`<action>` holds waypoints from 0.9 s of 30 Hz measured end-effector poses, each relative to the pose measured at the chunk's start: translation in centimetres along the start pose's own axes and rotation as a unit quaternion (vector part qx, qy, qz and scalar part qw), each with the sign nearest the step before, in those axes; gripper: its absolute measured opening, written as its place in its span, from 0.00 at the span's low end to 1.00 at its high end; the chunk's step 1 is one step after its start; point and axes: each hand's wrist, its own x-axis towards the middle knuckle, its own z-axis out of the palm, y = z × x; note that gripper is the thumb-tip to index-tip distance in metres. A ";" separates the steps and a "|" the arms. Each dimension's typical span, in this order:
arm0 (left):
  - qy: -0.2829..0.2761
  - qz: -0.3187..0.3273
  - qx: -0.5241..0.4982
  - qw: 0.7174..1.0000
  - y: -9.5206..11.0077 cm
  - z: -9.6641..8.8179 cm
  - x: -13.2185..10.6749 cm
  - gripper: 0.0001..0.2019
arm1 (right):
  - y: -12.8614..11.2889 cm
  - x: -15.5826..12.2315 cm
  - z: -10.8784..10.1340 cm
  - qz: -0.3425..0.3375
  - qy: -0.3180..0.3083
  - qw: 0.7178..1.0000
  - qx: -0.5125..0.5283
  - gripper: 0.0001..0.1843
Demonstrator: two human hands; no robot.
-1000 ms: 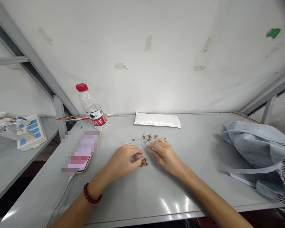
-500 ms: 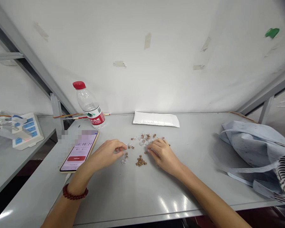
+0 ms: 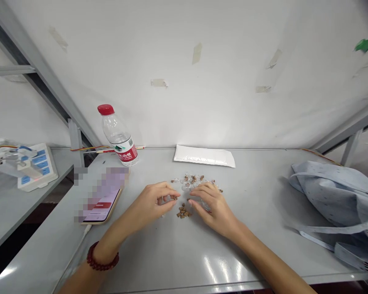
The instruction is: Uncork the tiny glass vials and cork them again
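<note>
My left hand [image 3: 159, 200] is closed in a pinch on a tiny clear bottle with a brown cork end [image 3: 175, 198] at its fingertips. Facing it, my right hand [image 3: 211, 204] is curled, thumb and forefinger pinching a small brown cork [image 3: 189, 199]. Between and just below the two hands lies a pile of loose brown corks [image 3: 183, 212] on the grey table. Beyond them is a cluster of tiny clear bottles [image 3: 185, 186], several with brown corks among them; my right fingers partly cover it. More clear pieces show behind my left hand.
A white padded packet [image 3: 204, 156] lies near the wall. On the left are a red-capped water bottle [image 3: 119, 136], a phone [image 3: 102, 204] with a cable [image 3: 70, 257], and a power strip [image 3: 38, 167]. A light blue fabric bag [image 3: 334, 196] rests at the right.
My left hand has moved right, nearer my right hand, and now holds a tiny bottle. My right hand has shifted slightly, close to the cork pile. The view has turned slightly left.
</note>
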 end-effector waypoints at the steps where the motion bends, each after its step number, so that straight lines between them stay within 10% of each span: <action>1: 0.004 0.002 -0.037 0.999 0.4 0.3 0.0 0.11 | -0.2 0.0 0.0 -0.001 -0.001 1.000 0.008 0.07; 10: 0.026 -0.078 -0.253 0.964 0.6 2.8 0.3 0.03 | -1.3 0.1 0.2 0.001 -0.050 0.998 0.036 0.07; 27: 0.126 -0.020 -0.224 0.966 1.1 4.1 0.1 0.05 | -1.6 0.7 -0.3 -0.003 -0.041 0.999 0.035 0.11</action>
